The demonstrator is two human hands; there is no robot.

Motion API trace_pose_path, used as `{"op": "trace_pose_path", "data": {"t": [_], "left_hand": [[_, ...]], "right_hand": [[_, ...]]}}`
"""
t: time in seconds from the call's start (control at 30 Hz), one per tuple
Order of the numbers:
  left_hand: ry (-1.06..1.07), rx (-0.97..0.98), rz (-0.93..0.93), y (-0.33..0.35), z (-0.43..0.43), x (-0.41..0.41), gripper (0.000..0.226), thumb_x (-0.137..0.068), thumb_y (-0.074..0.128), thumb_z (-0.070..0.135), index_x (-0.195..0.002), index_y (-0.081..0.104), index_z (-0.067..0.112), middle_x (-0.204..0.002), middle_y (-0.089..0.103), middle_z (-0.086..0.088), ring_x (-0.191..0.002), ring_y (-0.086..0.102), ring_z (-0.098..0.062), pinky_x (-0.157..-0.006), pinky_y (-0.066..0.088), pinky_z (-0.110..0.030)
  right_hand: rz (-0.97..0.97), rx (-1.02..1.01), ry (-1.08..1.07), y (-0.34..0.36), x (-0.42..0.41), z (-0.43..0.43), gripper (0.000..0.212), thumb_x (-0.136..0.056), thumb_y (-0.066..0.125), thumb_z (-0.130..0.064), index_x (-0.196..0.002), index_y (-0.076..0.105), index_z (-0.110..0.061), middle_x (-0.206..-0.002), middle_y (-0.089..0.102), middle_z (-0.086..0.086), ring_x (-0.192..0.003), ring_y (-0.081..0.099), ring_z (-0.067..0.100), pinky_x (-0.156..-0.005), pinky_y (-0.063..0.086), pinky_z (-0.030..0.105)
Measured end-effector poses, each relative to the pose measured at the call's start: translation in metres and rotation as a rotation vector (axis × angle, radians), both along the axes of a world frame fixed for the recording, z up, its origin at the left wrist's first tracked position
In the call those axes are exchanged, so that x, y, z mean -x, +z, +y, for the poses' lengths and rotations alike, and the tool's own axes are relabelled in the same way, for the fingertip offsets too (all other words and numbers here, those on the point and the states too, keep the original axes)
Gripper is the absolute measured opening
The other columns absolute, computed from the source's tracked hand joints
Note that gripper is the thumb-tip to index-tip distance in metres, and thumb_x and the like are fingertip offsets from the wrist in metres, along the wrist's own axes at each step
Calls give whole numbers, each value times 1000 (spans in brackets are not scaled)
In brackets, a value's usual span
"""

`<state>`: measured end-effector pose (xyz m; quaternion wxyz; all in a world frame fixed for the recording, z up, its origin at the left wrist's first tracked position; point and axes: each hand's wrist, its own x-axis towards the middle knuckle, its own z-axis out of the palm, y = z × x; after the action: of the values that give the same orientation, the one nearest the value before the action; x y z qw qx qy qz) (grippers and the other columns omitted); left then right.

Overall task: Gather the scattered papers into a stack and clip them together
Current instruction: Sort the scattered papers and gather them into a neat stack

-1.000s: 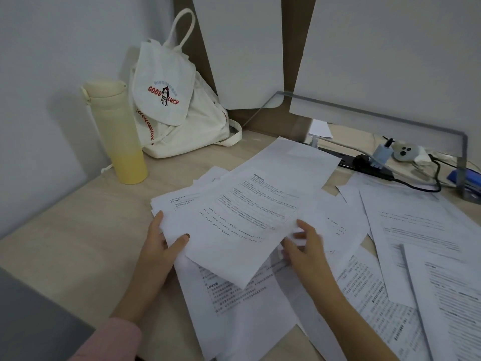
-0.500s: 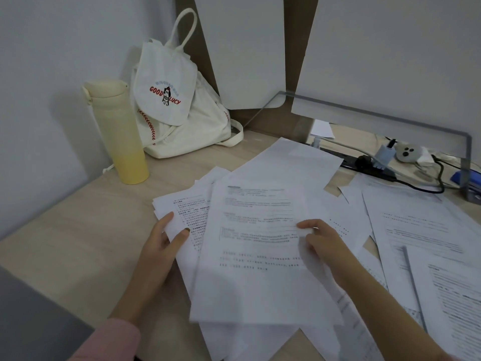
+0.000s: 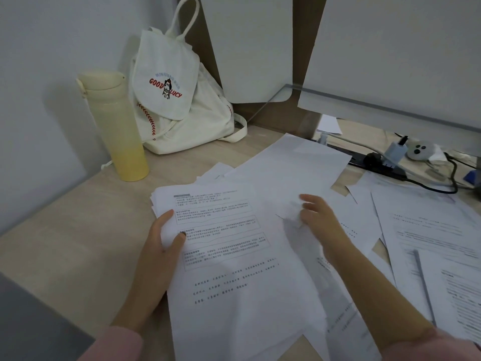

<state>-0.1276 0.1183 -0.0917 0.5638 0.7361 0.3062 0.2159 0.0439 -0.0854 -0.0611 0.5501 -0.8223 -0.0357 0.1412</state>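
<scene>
I saw the left hand (image 3: 161,246) at the nine o'clock edge of the paper stack (image 3: 234,277), its thumb curled over the top printed sheet and the forefinger along the edge — it gripped the stack there. The stack lay on the tabletop (image 3: 65,230) near the middle of the view, its sheets not squared and fanned out a little at the upper left corner.

The right hand (image 3: 317,217) was over the papers at two o'clock from the stack's centre, fingers stretched forward and slightly spread. It was blurred, and a curled white paper corner showed just beside its thumb side — I could not tell whether it held that sheet or only touched it.

A blank sheet (image 3: 286,170) lay at twelve o'clock, partly over the stack. More loose sheets (image 3: 429,230) were spread at three o'clock. A yellow bottle (image 3: 117,126) stood at ten o'clock and a white cloth bag (image 3: 182,108) at eleven, touching the bottle.
</scene>
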Motion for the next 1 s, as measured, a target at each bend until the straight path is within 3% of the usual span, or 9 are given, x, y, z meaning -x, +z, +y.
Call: {"op": "trace_pose_path", "data": {"t": [0.07, 0.13, 0.17, 0.27, 0.37, 0.57, 0.67, 0.77, 1.0], "left_hand": [[39, -15, -19, 0, 1, -4, 44, -93, 49, 14, -134, 40, 25, -122, 45, 11, -102, 47, -5, -69, 36, -10], [64, -17, -37, -1, 3, -7, 42, -93, 48, 15, -133, 41, 26, -120, 47, 11, -92, 50, 3, -68, 36, -11], [70, -20, -36, -2, 4, -9, 41, -93, 48, 16, -132, 41, 26, -118, 48, 11, -90, 50, 6, -68, 36, -12], [55, -81, 28, -5, 5, -12, 42, -93, 48, 21, -133, 39, 29, -117, 47, 13, -93, 50, -5, -75, 37, -24], [34, -130, 84, -7, 5, -14, 43, -93, 48, 24, -134, 38, 30, -115, 45, 15, -99, 45, -11, -81, 33, -29], [20, -166, 115, -8, 5, -14, 41, -93, 48, 25, -133, 39, 32, -115, 48, 14, -99, 46, -11, -79, 33, -28], [15, -154, 109, -8, 5, -14, 39, -93, 48, 25, -130, 41, 34, -115, 49, 14, -99, 48, -11, -79, 34, -28], [8, -159, 110, -8, 5, -13, 36, -94, 47, 23, -129, 44, 33, -116, 49, 14, -100, 47, -10, -79, 33, -28], [8, -143, 85, -9, 6, -12, 33, -94, 47, 24, -126, 47, 33, -116, 52, 12, -101, 48, -11, -80, 34, -29]], "right_hand": [[133, -119, -206, 0, -18, -10, 34, -85, 46, -1, -115, 53, -15, -104, 49, 9, -91, 47, 21, -77, 38, 27], [263, -258, -335, 3, -33, -18, 12, -81, 46, 2, -78, 52, -7, -78, 44, 8, -68, 43, 18, -65, 37, 25], [317, -326, -381, 4, -39, -19, 18, -81, 45, 4, -68, 46, -8, -71, 40, 8, -60, 39, 17, -59, 37, 23], [448, -520, -430, 7, -48, -19, 16, -86, 45, 3, -72, 47, -5, -77, 50, 14, -65, 51, 20, -61, 47, 24], [466, -475, -350, 6, -52, -10, 13, -88, 48, 0, -76, 50, -5, -81, 57, 15, -68, 56, 23, -60, 47, 25], [241, -159, -159, -3, -53, 6, 26, -84, 53, 2, -61, 45, -7, -67, 54, 15, -58, 53, 25, -45, 51, 21], [42, -27, -202, -2, -51, 5, 13, -86, 47, 0, -77, 52, 7, -88, 62, 29, -76, 61, 39, -75, 58, 40], [-226, 77, -250, 15, -46, -3, 17, -92, 40, -7, -94, 57, -6, -91, 63, 16, -78, 58, 26, -84, 53, 47], [-650, 61, -257, 65, -24, -27, 22, -98, 37, -17, -103, 58, -17, -79, 55, -2, -61, 48, -2, -52, 35, 8]]}}
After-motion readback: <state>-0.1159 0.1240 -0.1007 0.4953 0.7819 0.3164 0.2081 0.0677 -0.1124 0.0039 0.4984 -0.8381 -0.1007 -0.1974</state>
